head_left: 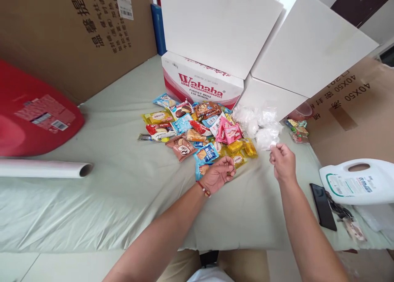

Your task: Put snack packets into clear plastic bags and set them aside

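Note:
My right hand [283, 162] pinches the edge of a clear plastic bag [267, 137] between thumb and finger. More crumpled clear bags [248, 115] lie just behind it. My left hand [219, 174], with a beaded bracelet at the wrist, hovers at the front edge of a pile of wrapped snacks; its fingers are loosely bent, apart, and nothing shows in them. Closest to it are a blue snack packet [206, 153] and a yellow packet [238, 159]. Pink packets [228, 131], a brown packet [181, 146] and a red-and-white packet [160, 131] lie farther into the pile.
Behind the pile stand a Wahaha water carton [201, 83] and white boxes [215, 23]. On the right are a white detergent bottle [363, 181], a phone [322, 206] and a cardboard box [353, 105]. A red container [33, 113] and a white tube [43, 168] lie left.

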Available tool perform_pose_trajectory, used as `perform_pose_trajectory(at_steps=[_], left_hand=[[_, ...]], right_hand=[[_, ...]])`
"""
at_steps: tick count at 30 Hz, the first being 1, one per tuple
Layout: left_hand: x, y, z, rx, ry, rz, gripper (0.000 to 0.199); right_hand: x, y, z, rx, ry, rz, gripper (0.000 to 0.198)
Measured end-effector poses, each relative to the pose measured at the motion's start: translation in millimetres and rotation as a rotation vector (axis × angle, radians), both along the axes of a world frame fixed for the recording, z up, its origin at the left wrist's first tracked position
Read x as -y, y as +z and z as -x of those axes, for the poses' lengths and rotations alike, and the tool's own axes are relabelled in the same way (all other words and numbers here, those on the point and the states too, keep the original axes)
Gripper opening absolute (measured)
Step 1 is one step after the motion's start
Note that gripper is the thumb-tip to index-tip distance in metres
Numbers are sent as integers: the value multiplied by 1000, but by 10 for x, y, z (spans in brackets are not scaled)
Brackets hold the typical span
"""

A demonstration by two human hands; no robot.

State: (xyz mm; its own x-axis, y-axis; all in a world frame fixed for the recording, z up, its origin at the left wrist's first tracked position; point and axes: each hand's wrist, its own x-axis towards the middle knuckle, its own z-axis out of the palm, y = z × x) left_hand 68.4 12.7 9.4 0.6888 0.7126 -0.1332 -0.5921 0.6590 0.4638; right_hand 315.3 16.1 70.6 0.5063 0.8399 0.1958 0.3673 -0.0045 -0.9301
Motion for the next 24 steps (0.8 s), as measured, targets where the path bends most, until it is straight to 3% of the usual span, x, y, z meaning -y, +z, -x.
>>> perform_pose_trajectory(at_steps=[2,5,8,12,14,16,18,21,24], left_hand=[[10,22,-21,-66,16,-26,43],[24,40,-56,-176,54,-67,57],[28,37,-70,-225,90,-53,67],[4,21,-57,-274,114,-83,57],[-16,12,-51,-280,110,-78,54],[-29,1,-51,-275,106,-54,53],[-30,-12,-58,-264,108,-54,51],[-17,-40,-74,-264,119,-108,51],[-3,-74,-88,-284,136,-181,52]], right_hand=[[318,-102,266,-259,94,73,33],[551,-268,610,-384,153,162,35],[609,-347,731,-246,220,190,33],[659,-327,615,-19,395,241,31],[701,-314,565,15,391,252,29],[749,-310,581,119,266,174,24],[796,-311,664,305,154,11,24],[837,-329,834,516,257,-118,35],[827,-378,916,393,364,-30,28]])
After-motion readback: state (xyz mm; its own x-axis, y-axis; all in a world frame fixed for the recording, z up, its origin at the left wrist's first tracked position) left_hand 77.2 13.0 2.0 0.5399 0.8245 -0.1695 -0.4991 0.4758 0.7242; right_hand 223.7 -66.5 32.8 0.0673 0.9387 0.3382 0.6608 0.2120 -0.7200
